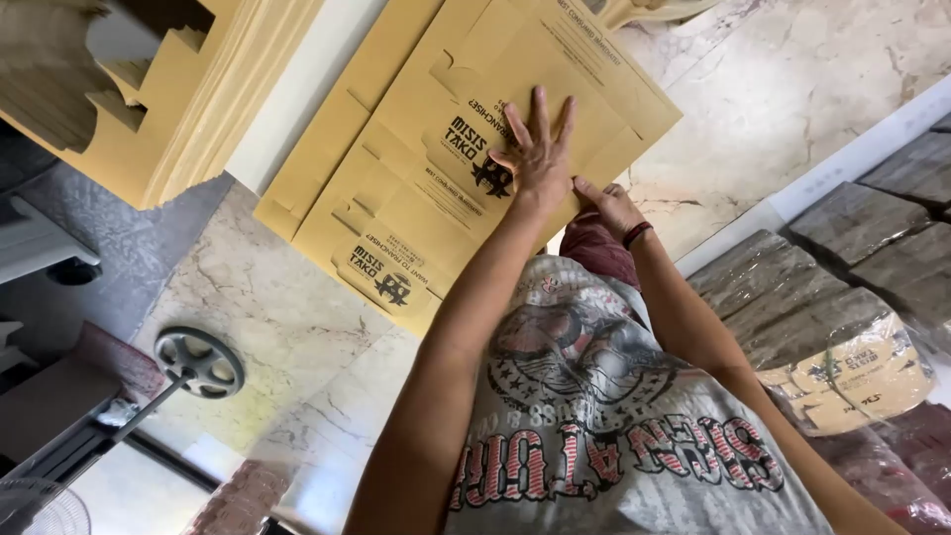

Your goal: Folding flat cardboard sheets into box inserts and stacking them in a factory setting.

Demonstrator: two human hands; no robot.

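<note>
Pressing flat on the top sheet, the left hand (540, 159) lies spread wide, five fingers fanned, palm down on a flattened cardboard box blank (515, 99). The right hand (609, 206) sits just beside it at the blank's near edge, fingers curled under that edge; whether it grips cannot be told. A dark band circles the right wrist.

Count: at least three tan blanks lie overlapped on the marble floor (792, 79), each die-cut with tabs and notches and carrying black print. The topmost sits under the hands.

Material: thin kraft board, matte, flat, with creased fold lines. The floor is pale veined marble, polished.

Surroundings: one tall stack of tan die-cut sheets (168, 89) stands at the upper left, well apart from the hands. One grey hand wheel (199, 363) on a metal rod lies at the lower left. Several plastic-wrapped bundles (842, 347) lie at the right, one showing tan printed board through the film. The person's grey printed shirt (614, 426) fills the lower centre and hides the floor beneath.
</note>
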